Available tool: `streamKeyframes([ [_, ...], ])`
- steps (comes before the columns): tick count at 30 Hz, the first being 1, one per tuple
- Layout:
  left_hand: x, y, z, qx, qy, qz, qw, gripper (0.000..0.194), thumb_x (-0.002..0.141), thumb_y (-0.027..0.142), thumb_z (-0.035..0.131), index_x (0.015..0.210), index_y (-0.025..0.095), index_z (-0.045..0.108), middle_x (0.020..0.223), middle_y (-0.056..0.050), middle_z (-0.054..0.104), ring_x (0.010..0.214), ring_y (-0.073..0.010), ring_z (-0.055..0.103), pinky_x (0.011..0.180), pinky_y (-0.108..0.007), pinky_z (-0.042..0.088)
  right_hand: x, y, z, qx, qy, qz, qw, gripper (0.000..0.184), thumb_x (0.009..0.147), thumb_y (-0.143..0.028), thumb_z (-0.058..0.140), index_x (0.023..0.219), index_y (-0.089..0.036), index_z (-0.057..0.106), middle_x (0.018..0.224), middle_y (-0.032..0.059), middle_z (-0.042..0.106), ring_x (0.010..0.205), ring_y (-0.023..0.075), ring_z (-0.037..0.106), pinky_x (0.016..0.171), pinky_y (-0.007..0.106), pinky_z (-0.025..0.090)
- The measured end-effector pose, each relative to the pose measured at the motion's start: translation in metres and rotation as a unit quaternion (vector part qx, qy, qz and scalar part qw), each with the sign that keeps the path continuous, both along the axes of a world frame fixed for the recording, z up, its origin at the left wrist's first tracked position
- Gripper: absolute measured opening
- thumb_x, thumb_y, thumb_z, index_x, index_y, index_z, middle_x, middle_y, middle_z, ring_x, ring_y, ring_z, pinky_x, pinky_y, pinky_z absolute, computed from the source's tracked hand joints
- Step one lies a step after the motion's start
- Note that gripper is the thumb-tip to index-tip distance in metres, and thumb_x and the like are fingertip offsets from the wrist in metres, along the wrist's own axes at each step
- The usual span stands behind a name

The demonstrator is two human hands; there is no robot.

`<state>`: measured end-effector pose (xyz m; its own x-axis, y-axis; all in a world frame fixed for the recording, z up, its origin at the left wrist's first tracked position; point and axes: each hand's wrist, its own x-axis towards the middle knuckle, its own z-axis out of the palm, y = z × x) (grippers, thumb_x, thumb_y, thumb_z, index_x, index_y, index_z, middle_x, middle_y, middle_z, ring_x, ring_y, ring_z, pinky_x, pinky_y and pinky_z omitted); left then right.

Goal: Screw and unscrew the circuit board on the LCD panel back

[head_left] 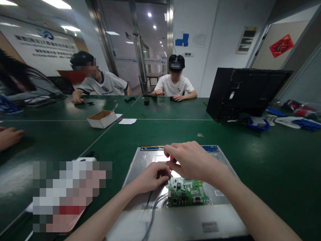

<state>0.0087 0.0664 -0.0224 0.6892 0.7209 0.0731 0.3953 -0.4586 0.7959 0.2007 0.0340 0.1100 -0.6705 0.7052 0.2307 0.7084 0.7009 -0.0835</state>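
A flat metal-backed display panel [225,197] lies before me on the green table, with a blue strip board [210,148] along its far edge. A green circuit board [187,194] sits on the panel's back. My right hand [195,160] is closed around a screwdriver with a red-and-black handle [172,158], its shaft pointing down to the board's far left corner. Close to the screwdriver's tip, my left hand [151,176] has its fingers pinched together; what they hold is hidden. A grey cable [153,214] runs from the board's left side toward me.
Left of the panel lie a blurred-out flat item [72,194] and an open white box [102,119]. A black monitor [245,93] stands at the back right, near a blue tray [258,123]. Across the table sit co-workers; another person's hand [10,138] rests at the left edge.
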Motion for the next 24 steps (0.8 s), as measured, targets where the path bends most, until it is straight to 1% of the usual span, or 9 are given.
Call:
streamKeyframes([
  [3, 0.0, 0.0, 0.0, 0.0, 0.0, -0.001, 1.0, 0.009, 0.08, 0.013, 0.055, 0.085, 0.014, 0.063, 0.079, -0.003, 0.066, 0.071, -0.0174, 0.059, 0.066, -0.027, 0.045, 0.003, -0.002, 0.003, -0.029, 0.008, 0.027, 0.999, 0.012, 0.087, -0.02, 0.051, 0.099, -0.018, 0.052, 0.091, 0.0033, 0.067, 0.066, 0.0124, 0.056, 0.051, 0.026, 0.024],
  [6, 0.0, 0.0, 0.003, 0.003, -0.001, -0.002, 1.0, 0.009, 0.079, 0.013, 0.056, 0.084, 0.014, 0.063, 0.078, -0.003, 0.066, 0.072, -0.0175, 0.059, 0.066, -0.027, 0.045, 0.005, -0.003, 0.005, -0.038, 0.002, 0.031, 0.999, 0.015, 0.086, -0.023, 0.055, 0.1, -0.018, 0.052, 0.089, 0.0029, 0.069, 0.069, 0.0143, 0.059, 0.051, 0.026, 0.024],
  [8, 0.001, -0.001, 0.005, 0.007, 0.0, 0.0, 1.0, 0.01, 0.078, 0.011, 0.056, 0.083, 0.015, 0.064, 0.079, -0.003, 0.066, 0.074, -0.0177, 0.058, 0.068, -0.028, 0.045, 0.005, -0.004, 0.005, -0.025, -0.012, 0.012, 1.0, 0.013, 0.088, -0.029, 0.056, 0.095, -0.019, 0.055, 0.084, 0.0024, 0.07, 0.067, 0.0151, 0.06, 0.05, 0.027, 0.022],
  [10, 0.001, -0.002, 0.007, 0.008, 0.001, 0.003, 1.0, 0.012, 0.077, 0.01, 0.055, 0.084, 0.015, 0.064, 0.078, -0.002, 0.065, 0.073, -0.0172, 0.058, 0.068, -0.027, 0.045, 0.004, -0.003, 0.004, -0.009, -0.028, -0.013, 0.999, 0.015, 0.09, -0.034, 0.055, 0.087, -0.019, 0.058, 0.078, 0.0021, 0.069, 0.063, 0.0144, 0.058, 0.05, 0.027, 0.019],
  [13, 0.001, -0.002, 0.007, 0.005, 0.002, 0.004, 1.0, 0.011, 0.077, 0.01, 0.054, 0.082, 0.015, 0.063, 0.075, -0.002, 0.064, 0.068, -0.0158, 0.057, 0.064, -0.025, 0.044, 0.002, 0.0, 0.002, -0.001, -0.039, -0.024, 0.999, 0.018, 0.093, -0.031, 0.05, 0.081, -0.019, 0.058, 0.072, 0.0015, 0.068, 0.059, 0.013, 0.056, 0.049, 0.028, 0.018],
  [16, 0.001, -0.001, 0.005, 0.004, 0.003, 0.003, 1.0, 0.009, 0.078, 0.011, 0.056, 0.082, 0.015, 0.063, 0.076, -0.002, 0.064, 0.07, -0.016, 0.058, 0.064, -0.025, 0.045, 0.004, 0.001, 0.003, -0.022, -0.016, -0.006, 1.0, 0.007, 0.089, -0.025, 0.052, 0.091, -0.019, 0.056, 0.079, 0.0012, 0.069, 0.063, 0.0138, 0.058, 0.05, 0.027, 0.02],
  [20, 0.001, -0.001, 0.005, 0.008, 0.003, 0.005, 1.0, 0.011, 0.078, 0.012, 0.056, 0.085, 0.015, 0.064, 0.076, -0.001, 0.064, 0.068, -0.0155, 0.056, 0.064, -0.025, 0.043, 0.01, 0.0, 0.006, -0.077, 0.018, 0.033, 0.996, 0.025, 0.082, -0.019, 0.056, 0.106, -0.02, 0.05, 0.091, 0.0019, 0.07, 0.071, 0.0151, 0.06, 0.053, 0.025, 0.026],
  [22, 0.001, -0.002, 0.006, 0.01, 0.004, 0.008, 1.0, 0.011, 0.078, 0.012, 0.055, 0.085, 0.015, 0.064, 0.075, -0.001, 0.063, 0.067, -0.0155, 0.056, 0.063, -0.025, 0.043, 0.011, -0.001, 0.007, -0.086, 0.017, 0.039, 0.995, 0.024, 0.081, -0.019, 0.058, 0.104, -0.021, 0.05, 0.091, 0.0017, 0.069, 0.072, 0.0154, 0.06, 0.054, 0.025, 0.027],
  [24, 0.001, -0.002, 0.007, 0.013, 0.003, 0.01, 1.0, 0.01, 0.077, 0.012, 0.055, 0.082, 0.015, 0.064, 0.076, -0.002, 0.064, 0.07, -0.0165, 0.057, 0.065, -0.026, 0.043, 0.009, -0.001, 0.007, -0.069, 0.008, 0.022, 0.997, 0.017, 0.084, -0.027, 0.06, 0.097, -0.021, 0.053, 0.086, 0.0012, 0.069, 0.07, 0.0153, 0.06, 0.053, 0.025, 0.026],
])
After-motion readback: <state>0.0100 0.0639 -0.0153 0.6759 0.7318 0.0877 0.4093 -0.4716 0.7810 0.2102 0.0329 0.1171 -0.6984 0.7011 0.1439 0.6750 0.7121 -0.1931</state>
